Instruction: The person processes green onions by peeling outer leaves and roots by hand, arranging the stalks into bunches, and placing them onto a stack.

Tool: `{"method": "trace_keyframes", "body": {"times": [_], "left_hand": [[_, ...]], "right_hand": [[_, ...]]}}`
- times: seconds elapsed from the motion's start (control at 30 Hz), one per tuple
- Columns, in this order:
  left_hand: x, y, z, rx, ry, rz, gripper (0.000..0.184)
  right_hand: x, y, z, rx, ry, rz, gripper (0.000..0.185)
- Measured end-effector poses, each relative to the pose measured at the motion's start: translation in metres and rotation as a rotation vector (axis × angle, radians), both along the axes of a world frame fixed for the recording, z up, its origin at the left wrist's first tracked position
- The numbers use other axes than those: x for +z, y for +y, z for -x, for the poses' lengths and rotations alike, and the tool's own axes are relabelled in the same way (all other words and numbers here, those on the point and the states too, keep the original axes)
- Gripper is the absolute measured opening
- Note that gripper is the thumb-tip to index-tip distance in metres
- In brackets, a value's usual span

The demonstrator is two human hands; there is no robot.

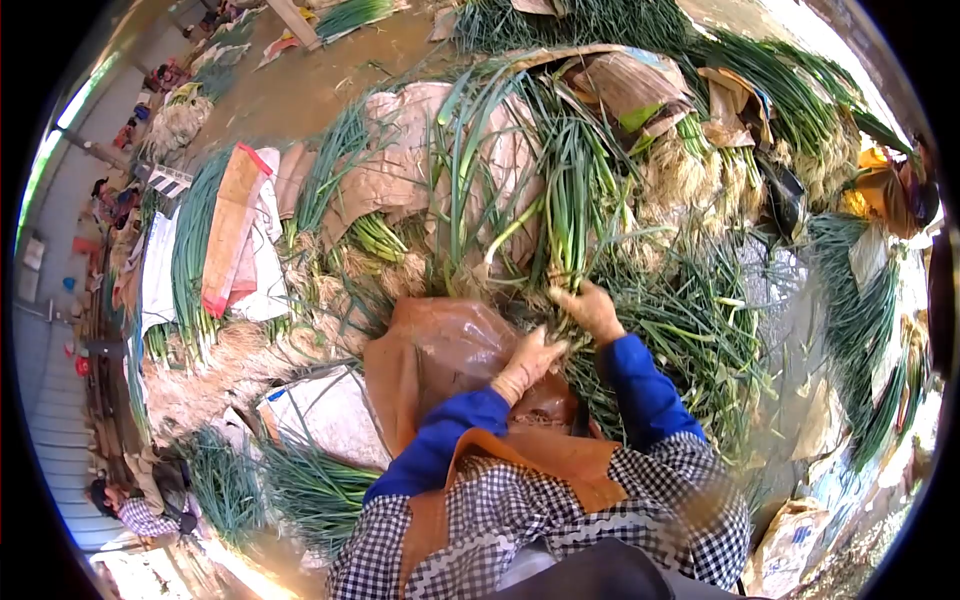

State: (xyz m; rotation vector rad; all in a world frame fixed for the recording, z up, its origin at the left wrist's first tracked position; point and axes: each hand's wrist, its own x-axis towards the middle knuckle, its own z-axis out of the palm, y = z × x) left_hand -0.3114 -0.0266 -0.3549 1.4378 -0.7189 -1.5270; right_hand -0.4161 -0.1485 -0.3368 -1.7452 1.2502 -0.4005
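Observation:
A bunch of green onions (578, 190) lies pointing away from me, its long leaves spread over brown sacking (395, 130). My right hand (590, 310) is closed around the lower stalks of this bunch. Just below and to the left, my left hand (530, 365) has its fingers pinched together at the root end; what lies between them is too small to make out. An orange-brown plastic apron (450, 345) covers my lap under the left hand. Loose green leaves and trimmings (690, 340) are heaped beside my right forearm.
More green onions with pale roots (690, 170) lie under sacking at the far right. Covered bundles (195, 250) and a white board-like piece (325, 415) are on the left. Other onion bundles (860, 310) lie at the right edge. People (150, 510) sit along the left side.

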Motion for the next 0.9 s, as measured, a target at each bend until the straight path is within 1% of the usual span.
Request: {"method": "trace_keyframes", "body": {"times": [0.03, 0.07, 0.1, 0.13, 0.2, 0.23, 0.3, 0.33, 0.37, 0.43, 0.47, 0.5, 0.53, 0.57, 0.6, 0.63, 0.67, 0.7, 0.73, 0.77, 0.8, 0.83, 0.9], "left_hand": [[0.010, -0.002, 0.003, -0.007, -0.056, -0.095, 0.031], [-0.022, -0.006, 0.004, 0.045, -0.129, -0.032, 0.029], [-0.053, -0.008, 0.004, 0.097, -0.203, 0.031, 0.028], [-0.046, -0.009, 0.005, 0.093, -0.206, 0.036, 0.028], [-0.024, -0.007, 0.007, 0.255, 0.005, -0.123, 0.025], [-0.027, -0.007, 0.002, 0.257, 0.006, -0.128, 0.025], [-0.038, -0.004, -0.008, 0.345, 0.319, -0.048, 0.021], [-0.038, -0.005, -0.008, 0.433, 0.330, -0.018, 0.019], [-0.038, -0.004, -0.014, 0.434, 0.328, -0.020, 0.019], [-0.039, 0.003, -0.025, 0.363, 0.384, -0.077, 0.017], [-0.019, 0.003, -0.022, 0.393, 0.338, -0.090, 0.017], [-0.020, 0.006, -0.020, 0.395, 0.338, -0.087, 0.017], [-0.022, 0.004, -0.018, 0.375, 0.323, -0.062, 0.017], [-0.022, 0.004, -0.017, 0.372, 0.306, -0.040, 0.017], [-0.003, 0.006, -0.013, 0.359, 0.263, -0.053, 0.017], [-0.014, 0.005, -0.012, 0.344, 0.325, -0.008, 0.016], [-0.006, 0.007, -0.012, 0.342, 0.383, -0.017, 0.018], [0.000, 0.008, -0.016, 0.276, 0.502, 0.038, 0.020], [-0.002, 0.007, -0.014, 0.371, 0.527, 0.071, 0.022], [0.008, 0.010, -0.016, 0.379, 0.586, 0.180, 0.024], [0.013, 0.011, -0.017, 0.380, 0.564, 0.307, 0.027], [0.011, 0.014, -0.019, 0.428, 0.433, 0.308, 0.036], [0.014, 0.011, -0.016, 0.568, 0.176, 0.424, 0.045]], "right_hand": [[-0.008, -0.010, -0.003, -0.037, -0.014, -0.008, 0.056], [-0.020, -0.019, -0.011, -0.085, 0.187, 0.068, 0.055], [-0.009, -0.013, -0.014, -0.082, 0.291, 0.225, 0.054], [-0.015, -0.007, -0.015, -0.132, 0.265, 0.285, 0.052], [-0.011, 0.013, -0.015, -0.205, 0.193, 0.376, 0.047], [-0.009, 0.026, -0.012, -0.134, 0.244, 0.383, 0.047], [-0.015, 0.060, 0.005, 0.046, 0.075, 0.467, 0.046], [-0.007, 0.069, 0.021, 0.152, 0.073, 0.331, 0.042], [0.001, 0.070, 0.043, 0.259, 0.073, 0.196, 0.039], [-0.002, 0.039, 0.071, 0.338, 0.555, 0.194, 0.036], [-0.032, 0.014, 0.092, 0.422, 0.687, 0.296, 0.032], [-0.074, -0.011, 0.098, 0.503, 0.817, 0.408, 0.032], [-0.101, -0.030, 0.078, 0.183, 0.353, 0.261, 0.035], [-0.102, -0.044, 0.057, 0.029, 0.035, 0.071, 0.042], [-0.101, -0.057, 0.035, -0.131, -0.296, -0.095, 0.049], [-0.082, -0.060, 0.010, -0.110, -0.409, -0.248, 0.050], [-0.063, -0.063, -0.015, -0.101, -0.508, -0.405, 0.051], [-0.056, -0.058, -0.040, -0.155, -0.660, -0.470, 0.039], [-0.106, -0.071, -0.069, -0.202, -0.768, -0.262, 0.030], [-0.068, -0.056, -0.084, -0.337, -0.840, -0.304, 0.025], [-0.025, -0.045, -0.093, -0.298, -0.857, -0.221, 0.024], [0.008, -0.041, -0.097, -0.192, -0.840, -0.269, 0.026], [0.046, -0.037, -0.108, -0.058, -0.688, 0.110, 0.029]]}}
